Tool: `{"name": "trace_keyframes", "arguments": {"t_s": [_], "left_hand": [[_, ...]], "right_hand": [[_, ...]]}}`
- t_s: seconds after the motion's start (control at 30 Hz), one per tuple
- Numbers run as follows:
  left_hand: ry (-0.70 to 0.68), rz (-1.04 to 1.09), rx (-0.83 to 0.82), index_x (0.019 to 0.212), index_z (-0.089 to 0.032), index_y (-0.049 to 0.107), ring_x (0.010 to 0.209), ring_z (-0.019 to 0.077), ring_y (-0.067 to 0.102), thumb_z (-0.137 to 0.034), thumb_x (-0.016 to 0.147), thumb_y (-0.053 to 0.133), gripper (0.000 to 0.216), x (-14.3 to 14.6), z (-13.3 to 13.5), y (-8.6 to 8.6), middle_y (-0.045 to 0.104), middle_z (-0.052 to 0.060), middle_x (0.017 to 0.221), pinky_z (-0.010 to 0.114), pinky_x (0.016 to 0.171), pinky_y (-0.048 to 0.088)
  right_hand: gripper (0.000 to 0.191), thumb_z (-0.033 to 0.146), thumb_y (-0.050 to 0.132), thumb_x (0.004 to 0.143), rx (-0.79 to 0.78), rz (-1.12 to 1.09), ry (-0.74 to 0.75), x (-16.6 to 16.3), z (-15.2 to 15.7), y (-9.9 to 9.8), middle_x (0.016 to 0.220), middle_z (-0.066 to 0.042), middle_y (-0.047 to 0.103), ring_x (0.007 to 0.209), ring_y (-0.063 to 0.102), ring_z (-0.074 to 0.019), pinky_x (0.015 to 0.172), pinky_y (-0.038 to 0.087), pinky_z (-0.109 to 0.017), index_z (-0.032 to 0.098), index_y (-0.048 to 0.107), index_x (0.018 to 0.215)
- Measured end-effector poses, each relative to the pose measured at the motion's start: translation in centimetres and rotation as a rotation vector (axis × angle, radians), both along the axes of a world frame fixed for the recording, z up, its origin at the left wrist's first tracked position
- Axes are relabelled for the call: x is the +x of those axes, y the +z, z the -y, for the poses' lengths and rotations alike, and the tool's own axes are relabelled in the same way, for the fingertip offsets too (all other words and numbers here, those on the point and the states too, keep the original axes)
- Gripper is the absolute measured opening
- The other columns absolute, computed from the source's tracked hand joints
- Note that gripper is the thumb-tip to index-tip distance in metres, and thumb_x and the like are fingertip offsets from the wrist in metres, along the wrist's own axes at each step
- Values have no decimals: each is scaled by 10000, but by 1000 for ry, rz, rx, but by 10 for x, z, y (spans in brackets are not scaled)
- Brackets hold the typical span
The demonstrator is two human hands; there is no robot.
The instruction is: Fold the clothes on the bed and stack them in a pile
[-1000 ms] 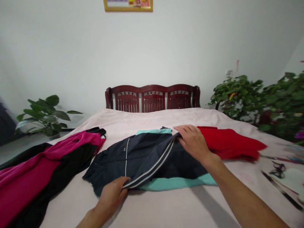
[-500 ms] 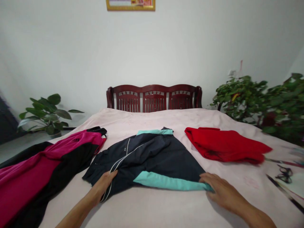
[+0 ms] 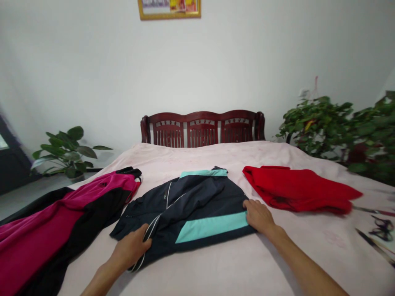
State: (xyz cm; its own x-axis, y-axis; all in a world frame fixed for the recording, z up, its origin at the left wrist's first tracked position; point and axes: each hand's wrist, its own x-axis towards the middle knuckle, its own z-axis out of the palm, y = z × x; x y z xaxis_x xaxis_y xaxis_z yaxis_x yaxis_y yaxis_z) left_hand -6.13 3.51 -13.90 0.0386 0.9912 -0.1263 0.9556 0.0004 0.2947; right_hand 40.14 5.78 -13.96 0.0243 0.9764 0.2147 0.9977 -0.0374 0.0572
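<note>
A dark navy jacket (image 3: 197, 201) with teal panels and white piping lies folded in the middle of the pink-covered table (image 3: 216, 263). My left hand (image 3: 131, 248) rests on its near left edge, fingers curled over the fabric and piping. My right hand (image 3: 258, 215) presses on the jacket's right edge beside the teal band, fingers bent onto the cloth.
A magenta and black garment (image 3: 61, 213) sprawls at the left. A folded red garment (image 3: 296, 190) lies at the right. Scissors and pens (image 3: 378, 234) sit at the far right edge. A dark wooden bench (image 3: 202, 128) and potted plants (image 3: 336, 125) stand behind.
My right hand went from the jacket's far right corner to its near edge, then up to the right side; the jacket's lower part got folded up. My left hand stayed at the near left.
</note>
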Motion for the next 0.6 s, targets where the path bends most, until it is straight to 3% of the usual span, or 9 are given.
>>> {"name": "trace_keyframes", "arguments": {"t_s": [0.1, 0.23, 0.33, 0.43, 0.6], "left_hand": [[30, -81, 26, 1214, -231, 553, 983, 283, 701, -330, 897, 425, 357, 3, 16, 4, 722, 92, 1072, 373, 790, 486], [-4, -165, 216, 1397, -162, 458, 1116, 305, 632, -459, 879, 506, 600, 11, 36, 6, 619, 143, 1241, 408, 904, 472], [-41, -247, 271, 1401, -125, 483, 1101, 308, 613, -379, 829, 584, 634, 14, 47, 0, 618, 140, 1162, 404, 942, 454], [-38, -243, 255, 1348, -141, 537, 1082, 277, 612, -255, 832, 554, 529, 14, 54, -5, 620, 122, 1137, 371, 938, 453], [29, -54, 177, 1275, -193, 567, 1140, 216, 613, -200, 873, 484, 411, 8, 53, -8, 657, 76, 1202, 317, 961, 436]], "right_hand": [[354, 58, 426, 841, 165, 52, 25, -8, 5, -12, 1051, -133, 694, 1053, 590, -279, 957, 356, -428, 175, 696, 1040], [382, 180, 447, 913, 318, -37, 167, -24, 13, -24, 1276, -121, 646, 1241, 510, -283, 1088, 317, -460, 190, 634, 1247], [436, 319, 436, 960, 192, -137, 347, -37, 19, -43, 1405, -99, 579, 1317, 480, -254, 1102, 354, -431, 211, 566, 1361], [435, 340, 408, 971, 79, -204, 360, -42, 19, -54, 1425, -98, 567, 1318, 498, -251, 1095, 373, -443, 217, 580, 1351], [384, 272, 357, 978, 29, -278, 224, -50, -5, -24, 1159, -102, 703, 1066, 646, -218, 940, 473, -353, 208, 695, 1147]]}}
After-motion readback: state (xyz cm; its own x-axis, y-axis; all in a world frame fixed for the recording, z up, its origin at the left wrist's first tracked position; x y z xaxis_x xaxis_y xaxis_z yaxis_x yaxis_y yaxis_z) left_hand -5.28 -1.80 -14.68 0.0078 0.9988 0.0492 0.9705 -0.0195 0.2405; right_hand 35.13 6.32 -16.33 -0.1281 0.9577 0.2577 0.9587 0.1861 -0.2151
